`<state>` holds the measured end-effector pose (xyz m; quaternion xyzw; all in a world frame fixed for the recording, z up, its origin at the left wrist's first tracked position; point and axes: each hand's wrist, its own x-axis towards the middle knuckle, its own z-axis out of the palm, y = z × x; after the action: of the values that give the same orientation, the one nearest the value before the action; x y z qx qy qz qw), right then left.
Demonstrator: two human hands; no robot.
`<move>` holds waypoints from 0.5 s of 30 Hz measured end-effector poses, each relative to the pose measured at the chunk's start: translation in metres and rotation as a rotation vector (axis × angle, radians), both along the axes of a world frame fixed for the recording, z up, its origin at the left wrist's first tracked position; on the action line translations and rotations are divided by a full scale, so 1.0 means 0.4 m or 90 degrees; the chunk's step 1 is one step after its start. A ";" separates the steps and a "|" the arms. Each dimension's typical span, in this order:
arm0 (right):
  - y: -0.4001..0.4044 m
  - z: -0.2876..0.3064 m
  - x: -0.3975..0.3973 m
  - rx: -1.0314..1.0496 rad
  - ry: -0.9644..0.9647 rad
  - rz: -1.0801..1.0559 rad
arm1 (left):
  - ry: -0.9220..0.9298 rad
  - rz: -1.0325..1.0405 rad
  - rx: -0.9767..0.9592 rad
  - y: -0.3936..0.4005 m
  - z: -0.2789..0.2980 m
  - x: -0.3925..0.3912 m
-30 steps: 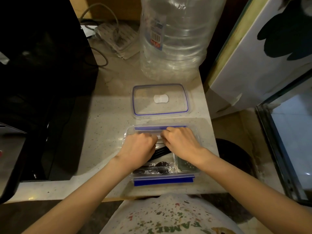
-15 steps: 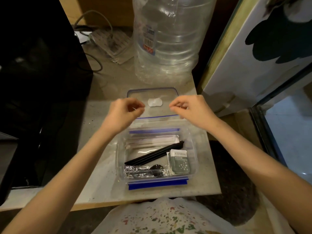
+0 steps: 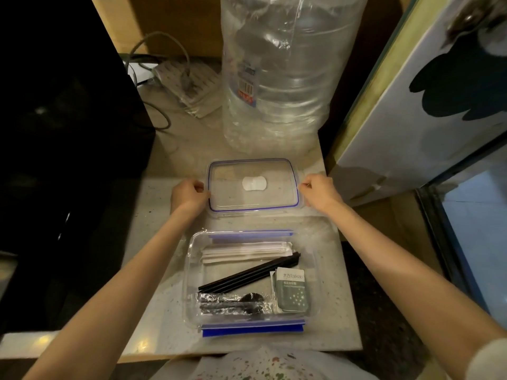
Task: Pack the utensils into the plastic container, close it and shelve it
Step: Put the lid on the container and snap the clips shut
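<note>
A clear plastic container [image 3: 189, 283] with blue clips stands open near the counter's front edge. Inside lie white paper-wrapped sticks [image 3: 247, 252], black straws [image 3: 249, 275], a wrapped black spoon [image 3: 236, 303] and a grey-green sachet [image 3: 293, 293]. Its clear lid [image 3: 253, 185] with a blue seal and a white centre patch lies flat just beyond it. My left hand [image 3: 189, 196] pinches the lid's left edge. My right hand [image 3: 319, 192] pinches the right edge.
A large clear water bottle [image 3: 279, 78] stands right behind the lid. A power strip with cables [image 3: 189, 83] lies at the back left. A big black appliance [image 3: 63, 133] fills the left side. A white cabinet door [image 3: 425, 119] stands at the right.
My hands left the container, where they were pressing the utensils, and moved away from me to the lid. They now grip its two short edges.
</note>
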<state>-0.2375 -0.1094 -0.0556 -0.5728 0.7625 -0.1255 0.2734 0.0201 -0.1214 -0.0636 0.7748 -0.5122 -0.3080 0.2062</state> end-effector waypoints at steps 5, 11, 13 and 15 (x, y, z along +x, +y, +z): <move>-0.009 0.008 0.011 -0.007 0.042 0.019 | -0.036 -0.006 0.000 -0.005 0.015 -0.001; 0.025 0.031 0.011 -0.103 0.029 0.001 | -0.007 0.067 -0.065 0.021 0.048 -0.005; 0.051 0.045 0.014 -0.162 0.000 -0.019 | -0.014 0.065 -0.131 0.054 0.067 -0.009; 0.083 0.058 0.015 -0.215 -0.009 -0.038 | -0.021 0.044 -0.190 0.089 0.085 -0.010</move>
<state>-0.2314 -0.0764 -0.0322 -0.5870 0.7452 -0.2637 0.1748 0.0160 -0.0859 -0.0298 0.7578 -0.5283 -0.2085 0.3211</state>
